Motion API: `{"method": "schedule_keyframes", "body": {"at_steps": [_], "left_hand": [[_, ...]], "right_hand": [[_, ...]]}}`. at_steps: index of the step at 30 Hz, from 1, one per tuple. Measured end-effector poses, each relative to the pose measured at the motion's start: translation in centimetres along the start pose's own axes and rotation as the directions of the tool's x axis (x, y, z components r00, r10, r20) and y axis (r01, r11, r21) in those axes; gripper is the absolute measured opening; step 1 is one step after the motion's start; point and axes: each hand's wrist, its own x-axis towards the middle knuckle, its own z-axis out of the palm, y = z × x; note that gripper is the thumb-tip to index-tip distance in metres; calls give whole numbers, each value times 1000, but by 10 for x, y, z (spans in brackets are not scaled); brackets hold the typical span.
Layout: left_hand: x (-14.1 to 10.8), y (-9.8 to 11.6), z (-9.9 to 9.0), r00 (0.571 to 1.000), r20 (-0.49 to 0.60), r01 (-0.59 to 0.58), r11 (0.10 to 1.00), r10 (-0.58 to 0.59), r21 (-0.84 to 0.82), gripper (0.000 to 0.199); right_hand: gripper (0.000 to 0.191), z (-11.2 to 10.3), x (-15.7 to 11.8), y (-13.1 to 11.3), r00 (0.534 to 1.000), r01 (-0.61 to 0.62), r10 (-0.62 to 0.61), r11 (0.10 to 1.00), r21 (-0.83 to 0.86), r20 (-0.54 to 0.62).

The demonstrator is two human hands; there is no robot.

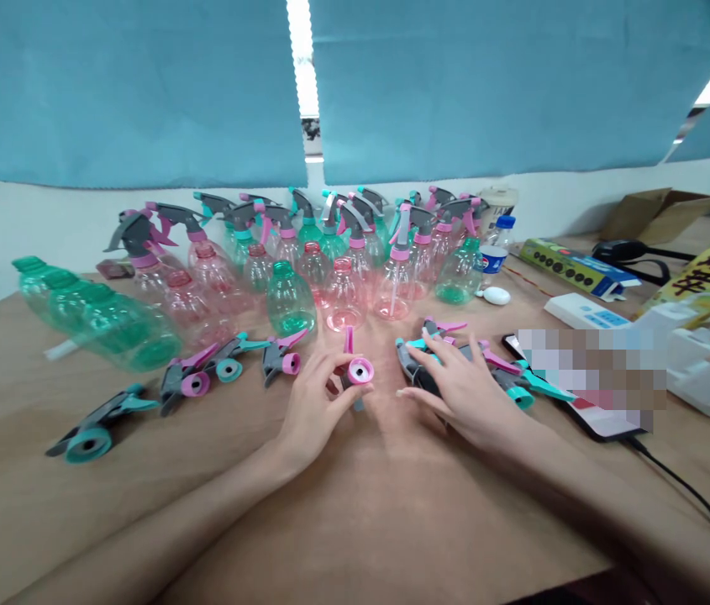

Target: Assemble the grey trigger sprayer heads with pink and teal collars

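Observation:
My left hand (pixel 323 399) holds a pink and grey spray head (pixel 360 370) by its collar, the round opening facing me. To the right, my right hand (pixel 455 378) has its fingers apart over a grey and teal spray head (pixel 416 361); whether it touches that head I cannot tell. More loose spray heads lie left of my hands, among them a teal one (pixel 88 444) and a pink one (pixel 194 382). Behind them stand open pink bottles (pixel 343 298), an open green bottle (pixel 290 301) and several bottles with spray heads fitted (pixel 394 281).
Green bottles (pixel 131 328) stand or lean in a row at the left. At the right are a phone (pixel 607 412) with a cable, a white power strip (pixel 587 313), a green box (pixel 575 267), a yellow packet (pixel 707 273) and a cardboard box (pixel 657 214).

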Motion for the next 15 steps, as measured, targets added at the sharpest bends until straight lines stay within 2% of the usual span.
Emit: {"method": "schedule_keyframes", "body": {"at_steps": [5, 9, 12, 15], "left_hand": [[-2, 2, -1, 999, 8, -54, 998, 53, 42, 20], [-1, 3, -2, 997, 12, -81, 995, 80, 58, 24], [-1, 2, -2, 996, 12, -91, 994, 91, 62, 25], [-2, 2, -2, 996, 14, -89, 993, 88, 76, 23]], "right_hand": [[64, -1, 9, -21, 997, 73, -72, 997, -22, 31], [69, 4, 15, -27, 993, 118, -117, 992, -38, 34], [66, 11, 20, -23, 996, 89, -87, 992, -84, 28], [64, 13, 26, -13, 1000, -5, 5, 991, -130, 2]]}}
